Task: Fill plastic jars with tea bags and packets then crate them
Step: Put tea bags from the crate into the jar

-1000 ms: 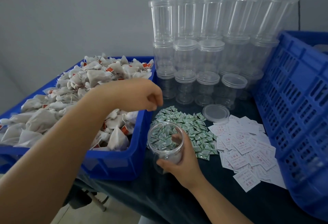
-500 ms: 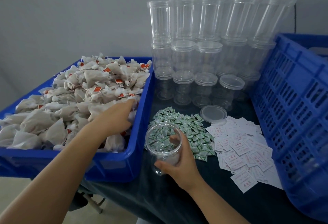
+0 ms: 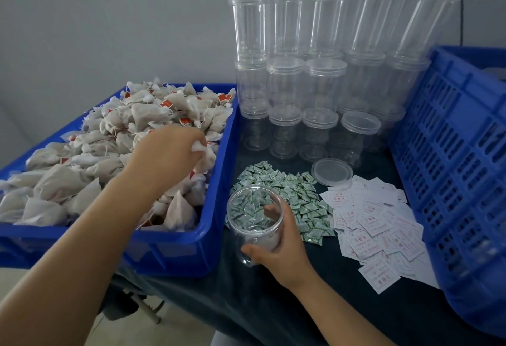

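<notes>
A dark-covered table (image 3: pixel 273 304) stands against a grey wall. The left hand (image 3: pixel 167 154) pinches a tea bag (image 3: pixel 199 146) over the blue tray (image 3: pixel 213 236); the right hand (image 3: pixel 276 252) grips the open jar (image 3: pixel 254 217). Filling is underway; next, the bag likely needs carrying across and dropping in.

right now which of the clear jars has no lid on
The jar held in the right hand, at the front beside the tea bag bin. Its mouth is open; its lid likely lies by the capped stacks.
</notes>
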Motion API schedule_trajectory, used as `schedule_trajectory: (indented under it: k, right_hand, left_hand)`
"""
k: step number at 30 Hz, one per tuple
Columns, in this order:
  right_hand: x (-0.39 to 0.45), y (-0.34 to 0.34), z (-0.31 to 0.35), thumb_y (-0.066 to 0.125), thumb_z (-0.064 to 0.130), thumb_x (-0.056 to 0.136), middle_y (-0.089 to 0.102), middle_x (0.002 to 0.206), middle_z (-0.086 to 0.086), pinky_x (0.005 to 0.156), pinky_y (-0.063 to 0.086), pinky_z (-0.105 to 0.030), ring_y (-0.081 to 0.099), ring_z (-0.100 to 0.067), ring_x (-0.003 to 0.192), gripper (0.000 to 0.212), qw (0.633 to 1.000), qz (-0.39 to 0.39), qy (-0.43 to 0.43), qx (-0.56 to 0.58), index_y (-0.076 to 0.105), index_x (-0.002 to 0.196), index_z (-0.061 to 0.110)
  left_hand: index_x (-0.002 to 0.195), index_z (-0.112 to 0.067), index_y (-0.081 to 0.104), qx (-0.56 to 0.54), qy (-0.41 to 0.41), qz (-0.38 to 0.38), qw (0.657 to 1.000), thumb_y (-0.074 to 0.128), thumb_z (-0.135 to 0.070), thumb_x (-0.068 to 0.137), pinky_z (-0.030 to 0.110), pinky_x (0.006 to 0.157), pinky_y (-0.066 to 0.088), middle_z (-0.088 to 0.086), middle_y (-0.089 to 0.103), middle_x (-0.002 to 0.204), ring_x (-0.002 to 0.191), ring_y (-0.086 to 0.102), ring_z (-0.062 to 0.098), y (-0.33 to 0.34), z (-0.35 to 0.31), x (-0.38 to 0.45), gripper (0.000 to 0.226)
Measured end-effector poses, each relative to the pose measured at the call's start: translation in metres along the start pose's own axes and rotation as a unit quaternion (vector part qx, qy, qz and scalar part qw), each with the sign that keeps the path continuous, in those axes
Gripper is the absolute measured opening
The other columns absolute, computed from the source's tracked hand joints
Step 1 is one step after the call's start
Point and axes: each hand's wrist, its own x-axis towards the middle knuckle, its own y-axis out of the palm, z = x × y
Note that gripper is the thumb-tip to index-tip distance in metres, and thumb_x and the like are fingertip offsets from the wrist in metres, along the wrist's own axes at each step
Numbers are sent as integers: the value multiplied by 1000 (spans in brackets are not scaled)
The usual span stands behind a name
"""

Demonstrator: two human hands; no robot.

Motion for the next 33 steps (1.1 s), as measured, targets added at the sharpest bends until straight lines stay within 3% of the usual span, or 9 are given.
schedule_trajectory:
  k: [3,8,14,20,24,27,33]
  right_hand:
    - [0,0,-2,87,53,52,44,136,15,101,43,-14,43,8,127,99,1000,-6,-1,-12,35,136,53]
    - [1,-1,-2,86,52,53,43,138,11,96,44,-10,43,11,126,98,1000,-6,4,-14,34,136,51]
    - [1,0,1,85,47,54,43,137,10,93,44,-8,43,11,125,95,1000,-7,0,-8,36,135,49]
    - [0,1,4,86,40,56,42,137,10,87,44,-3,44,17,121,93,1000,-4,-2,11,38,136,41]
    - [1,0,3,87,42,57,46,140,3,94,48,-14,48,3,128,95,1000,-5,-8,9,38,138,40]
    - [0,0,1,87,45,56,47,140,1,102,50,-29,49,-7,131,99,1000,-4,-10,0,36,141,39]
    - [2,0,-1,86,42,56,45,138,6,92,46,-9,47,8,124,96,1000,-9,-3,-3,38,139,42]
  left_hand:
    - [101,-20,67,-34,32,-1,999,59,-24,90,37,78,48,3,65,96,84,52,17,-17,-10,-3,14]
    - [100,-22,68,-72,83,7,994,58,-24,91,26,76,40,-3,68,95,82,55,12,-26,-32,-11,14]
    - [100,-26,66,-74,120,56,988,57,-25,90,34,79,49,-4,67,93,86,56,13,-16,-49,-18,14]
    - [103,-30,64,-44,128,75,988,54,-24,90,26,69,40,-9,64,94,82,47,9,-2,-56,-22,17]
    - [106,-31,64,-42,142,100,984,54,-23,90,30,73,47,-10,65,96,89,55,13,4,-63,-27,20]
    - [113,-29,59,3,161,161,974,52,-24,92,27,69,40,-8,58,94,88,52,11,14,-68,-28,23]
    - [118,-22,58,80,166,275,944,54,-20,94,26,66,36,2,55,109,97,57,20,23,-78,-21,24]
